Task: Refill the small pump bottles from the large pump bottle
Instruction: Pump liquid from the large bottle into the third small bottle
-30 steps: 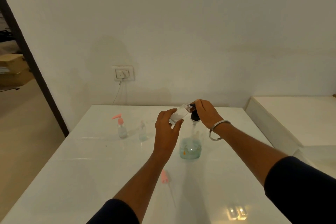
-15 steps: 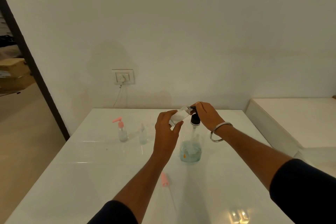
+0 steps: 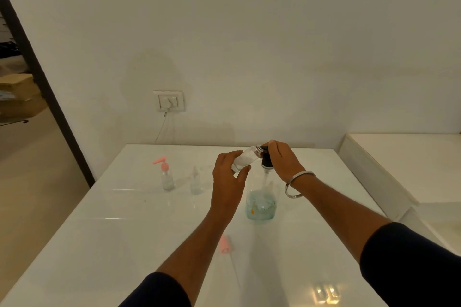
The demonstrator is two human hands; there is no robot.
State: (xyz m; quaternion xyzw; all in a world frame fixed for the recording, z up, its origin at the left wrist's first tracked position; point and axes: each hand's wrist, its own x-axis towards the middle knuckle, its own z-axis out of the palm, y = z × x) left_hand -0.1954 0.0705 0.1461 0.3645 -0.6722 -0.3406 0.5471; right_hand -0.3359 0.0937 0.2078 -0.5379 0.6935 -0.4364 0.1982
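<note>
The large clear pump bottle [image 3: 260, 203] stands mid-table with pale blue liquid in its bottom and a black pump head. My right hand [image 3: 283, 161] rests on top of that pump head, fingers curled over it. My left hand [image 3: 228, 177] holds a small open clear bottle [image 3: 245, 158], tilted with its neck against the pump's nozzle. Another small bottle with a pink pump [image 3: 166, 177] and a small clear bottle [image 3: 195, 182] stand at the left. A loose pink pump with its tube [image 3: 224, 244] lies on the table near me.
The white glossy table [image 3: 99, 232] ends against the wall, where a socket with a plugged cable [image 3: 169, 101] sits. A white ledge [image 3: 399, 157] runs along the right. A doorway with cardboard boxes [image 3: 17, 95] is at the left.
Both hands stay at the pump head with the small bottle held to the nozzle; only the view has shifted slightly.
</note>
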